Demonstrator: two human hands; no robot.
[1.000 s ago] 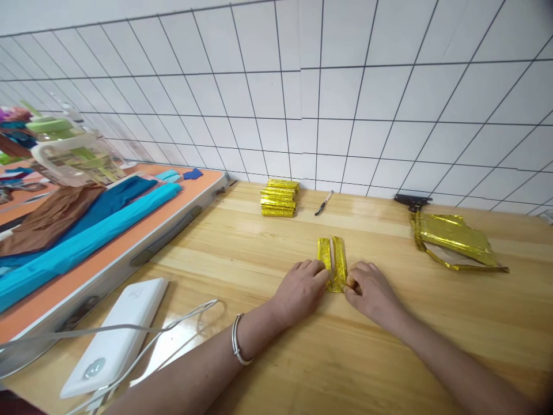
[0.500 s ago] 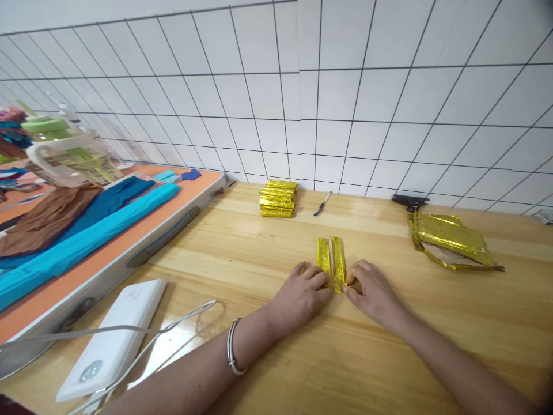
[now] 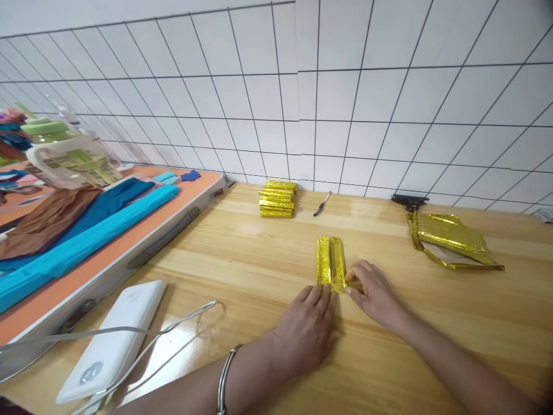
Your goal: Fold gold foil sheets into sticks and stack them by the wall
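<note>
In the head view, the right hand (image 3: 375, 293) pinches the near right corner of one flat, rectangular, folded gold-foil strip (image 3: 324, 260); the left hand (image 3: 307, 328) touches its near end, clamped or not I cannot tell. Its long axis points away from the grip, toward one slim black-and-white pen (image 3: 322, 205) beyond.

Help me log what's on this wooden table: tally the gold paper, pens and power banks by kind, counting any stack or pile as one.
Gold paper: 3 (the single folded piece, the stack, the loose pile)
Pens: 1 (the pen)
Power banks: 1 (the white power bank)
Total: 5
</note>
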